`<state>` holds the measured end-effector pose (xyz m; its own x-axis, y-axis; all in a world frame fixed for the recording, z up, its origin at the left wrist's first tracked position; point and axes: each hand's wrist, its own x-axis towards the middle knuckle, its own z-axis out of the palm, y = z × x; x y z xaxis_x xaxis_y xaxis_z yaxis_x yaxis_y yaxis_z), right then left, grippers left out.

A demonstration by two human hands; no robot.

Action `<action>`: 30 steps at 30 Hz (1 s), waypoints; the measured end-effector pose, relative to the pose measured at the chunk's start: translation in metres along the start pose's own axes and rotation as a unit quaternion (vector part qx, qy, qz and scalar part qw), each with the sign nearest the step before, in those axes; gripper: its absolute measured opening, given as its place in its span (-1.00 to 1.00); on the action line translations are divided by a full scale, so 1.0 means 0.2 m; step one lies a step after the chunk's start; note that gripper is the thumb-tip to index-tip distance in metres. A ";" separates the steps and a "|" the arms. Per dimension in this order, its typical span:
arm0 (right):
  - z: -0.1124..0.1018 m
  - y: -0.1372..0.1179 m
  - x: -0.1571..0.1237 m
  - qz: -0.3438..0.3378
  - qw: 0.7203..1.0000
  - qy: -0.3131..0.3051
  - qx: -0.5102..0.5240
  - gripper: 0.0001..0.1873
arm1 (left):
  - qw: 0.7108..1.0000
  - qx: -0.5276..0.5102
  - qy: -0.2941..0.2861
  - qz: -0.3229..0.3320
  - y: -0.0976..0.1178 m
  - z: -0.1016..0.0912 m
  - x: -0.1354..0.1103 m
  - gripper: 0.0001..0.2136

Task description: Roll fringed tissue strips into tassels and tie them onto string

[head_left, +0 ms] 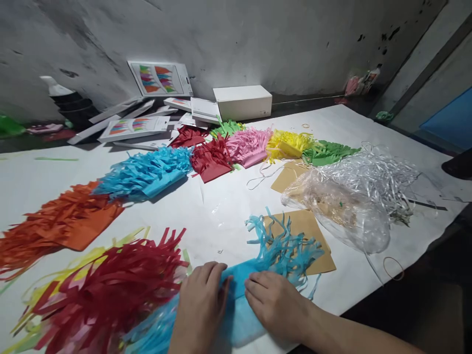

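At the near edge, the left hand (202, 293) and right hand (273, 301) curled on blue paper (237, 276); whether either gripped it I couldn't tell.

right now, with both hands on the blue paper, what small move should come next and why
Probably smooth the blue paper flat with the right hand while the left hand steadies it: both hands rest on it, and the darker band between them looks like a folded layer.

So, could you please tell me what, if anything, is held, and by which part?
The left hand and right hand are on the blue paper, at its flat, unfringed part; gripping or just pressing cannot be told.
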<state>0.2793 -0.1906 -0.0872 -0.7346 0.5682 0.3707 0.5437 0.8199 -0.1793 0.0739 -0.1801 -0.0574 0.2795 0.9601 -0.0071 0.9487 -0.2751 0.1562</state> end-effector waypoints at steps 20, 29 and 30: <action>-0.08 0.02 0.01 -0.001 1.000 0.003 -0.020 -0.83 | 0.964 -0.004 0.149 0.218 -0.04 0.14 -0.16 -0.73; -0.10 0.06 0.00 0.088 0.994 -0.063 0.003 -0.86 | 0.982 -0.023 0.138 0.127 -0.07 0.15 -0.23 -0.81; -0.10 0.06 0.03 0.105 0.992 -0.071 -0.001 -0.86 | 0.987 -0.036 0.131 0.091 -0.07 0.14 -0.23 -0.80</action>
<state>0.2907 -0.1785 -0.0689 -0.6553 0.7305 0.1925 0.6910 0.6826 -0.2379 0.0525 -0.2225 -0.0877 0.3868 0.8779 0.2823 0.8711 -0.4483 0.2005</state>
